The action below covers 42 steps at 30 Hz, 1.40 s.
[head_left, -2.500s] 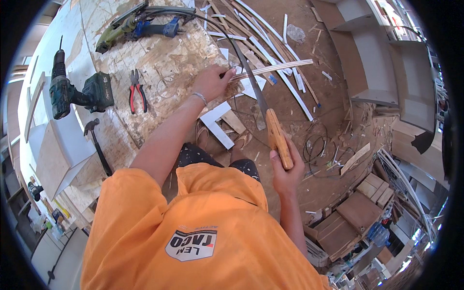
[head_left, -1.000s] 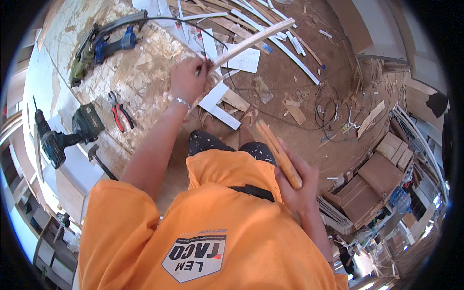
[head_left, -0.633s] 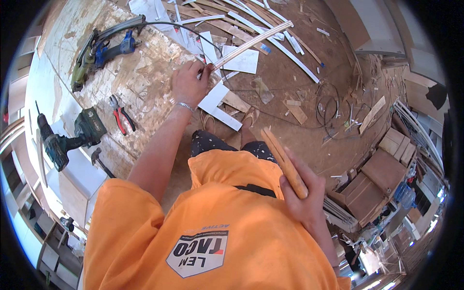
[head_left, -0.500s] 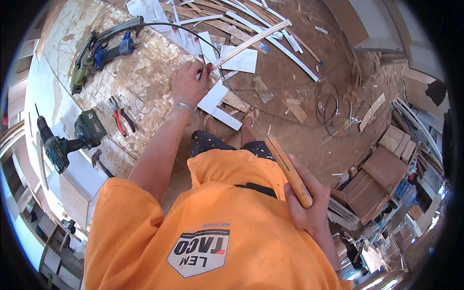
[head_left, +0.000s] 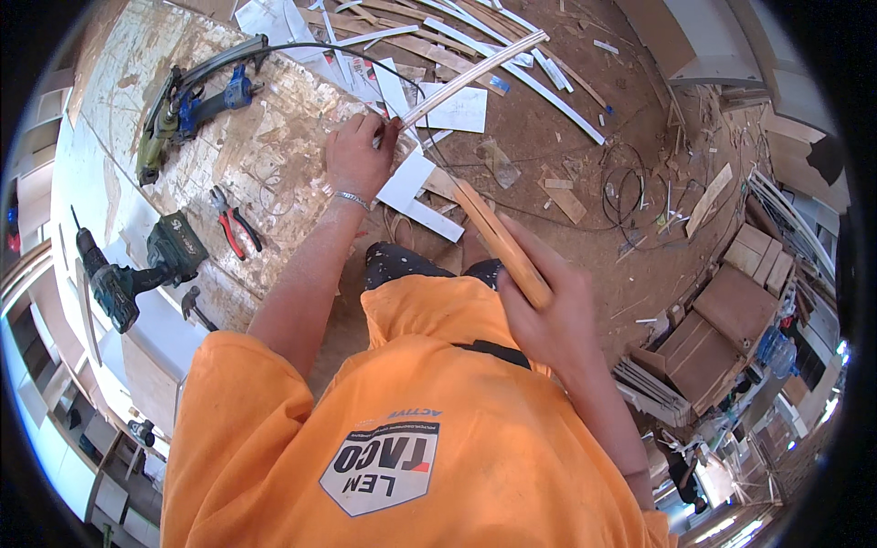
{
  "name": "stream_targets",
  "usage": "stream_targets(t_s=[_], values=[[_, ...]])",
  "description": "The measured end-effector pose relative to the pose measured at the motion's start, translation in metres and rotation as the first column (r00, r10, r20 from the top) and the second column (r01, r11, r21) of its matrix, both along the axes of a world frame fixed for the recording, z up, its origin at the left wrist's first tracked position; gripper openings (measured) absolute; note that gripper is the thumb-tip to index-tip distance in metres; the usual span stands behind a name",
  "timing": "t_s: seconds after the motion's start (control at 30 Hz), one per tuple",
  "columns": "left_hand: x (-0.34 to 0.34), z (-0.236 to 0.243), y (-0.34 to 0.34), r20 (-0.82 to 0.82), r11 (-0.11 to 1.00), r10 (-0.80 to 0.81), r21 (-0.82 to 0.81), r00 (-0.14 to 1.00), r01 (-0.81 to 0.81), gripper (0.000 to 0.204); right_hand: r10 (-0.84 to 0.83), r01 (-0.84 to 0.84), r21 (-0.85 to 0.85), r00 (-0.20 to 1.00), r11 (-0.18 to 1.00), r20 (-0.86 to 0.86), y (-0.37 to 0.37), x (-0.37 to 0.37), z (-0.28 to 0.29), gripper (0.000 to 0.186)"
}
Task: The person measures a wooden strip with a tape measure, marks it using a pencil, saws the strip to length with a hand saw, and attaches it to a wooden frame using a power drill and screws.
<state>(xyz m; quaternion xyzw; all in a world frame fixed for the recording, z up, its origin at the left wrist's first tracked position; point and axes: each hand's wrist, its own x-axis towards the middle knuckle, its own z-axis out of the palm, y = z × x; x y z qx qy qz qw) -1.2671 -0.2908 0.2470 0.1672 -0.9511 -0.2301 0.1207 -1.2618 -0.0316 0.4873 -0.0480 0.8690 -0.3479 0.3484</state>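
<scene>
At the worktable's (head_left: 283, 128) right edge, my left hand (head_left: 358, 157) is closed round one end of a long pale ribbed moulding strip (head_left: 484, 71), which juts out past the edge over the floor. My right hand (head_left: 555, 315), in front of my body, grips the wooden handle (head_left: 502, 242) of a thin-bladed saw. Its blade appears edge-on as a dark line running toward the strip beside my left fingers. Whether the teeth touch the strip is too fine to tell. An L-shaped white board piece (head_left: 411, 196) shows just below the strip.
On the table lie a blue and green air nailer (head_left: 196, 110) with a black hose (head_left: 333, 47), red-handled pliers (head_left: 233, 224), a cordless drill (head_left: 119, 279) and a hammer (head_left: 194, 303). Wood offcuts (head_left: 557, 110) litter the floor. Cardboard boxes (head_left: 731, 306) stand at the right.
My right hand has pushed the saw forward and left, so less blade shows between the handle and the strip. My left hand stays in place on the strip.
</scene>
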Motion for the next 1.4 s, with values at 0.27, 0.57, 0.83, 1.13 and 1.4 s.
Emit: stream_targets(t_s=[0.27, 0.57, 0.83, 1.13, 1.4], values=[[-0.001, 0.003, 0.006, -0.024, 1.0, 0.006, -0.026, 1.0, -0.006, 0.024, -0.053, 0.049, -0.064, 0.996, 0.997, -0.073, 0.041, 0.023, 0.034, 0.054], [0.001, 0.011, -0.003, 0.119, 0.995, -0.088, 0.057, 0.989, 0.082, 0.027, -0.003, -0.011, -0.106, 0.991, 0.994, -0.135, -0.023, -0.011, -0.022, 0.053], [0.013, 0.001, -0.033, 0.244, 0.882, -0.412, -0.135, 0.878, 0.451, 0.024, -0.011, 0.005, -0.086, 0.997, 0.996, -0.074, -0.021, -0.005, -0.019, 0.056], [0.015, 0.002, -0.033, 0.229, 0.883, -0.429, -0.096, 0.874, 0.459, 0.021, 0.07, -0.071, -0.004, 0.984, 0.997, -0.164, 0.017, 0.027, 0.043, 0.059], [0.009, -0.007, -0.034, 0.319, 0.85, -0.444, -0.146, 0.838, 0.506, 0.019, -0.006, 0.005, -0.012, 1.0, 1.0, -0.021, -0.066, -0.027, -0.048, 0.062]])
